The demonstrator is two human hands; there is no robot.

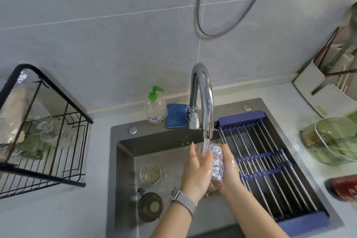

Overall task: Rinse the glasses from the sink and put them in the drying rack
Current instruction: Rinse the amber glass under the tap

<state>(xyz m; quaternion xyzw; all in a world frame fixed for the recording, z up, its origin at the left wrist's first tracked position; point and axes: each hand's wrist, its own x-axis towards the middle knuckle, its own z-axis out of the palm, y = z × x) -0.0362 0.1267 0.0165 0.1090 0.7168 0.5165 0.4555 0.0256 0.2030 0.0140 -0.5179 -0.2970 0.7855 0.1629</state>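
Under tap: glass half-hidden btwn hands

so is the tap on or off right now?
On. A stream of water runs from the tap spout onto the glass held under it.

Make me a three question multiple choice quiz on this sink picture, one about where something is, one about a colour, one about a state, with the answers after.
1. Where is the soap bottle?
A. on the sink's back ledge, left of the faucet
B. inside the drying rack
C. on the roll-up rack

2. What colour is the soap bottle's pump?
A. red
B. green
C. black

3. What is the faucet doing?
A. it is off
B. it is dripping only
C. it is running onto a glass held in the left hand

Answers: 1 A, it stands beside the blue cloth behind the basin. 2 B, the pump head is bright green. 3 C, a stream falls onto the glass, and the right hand holds a scrubber against it.
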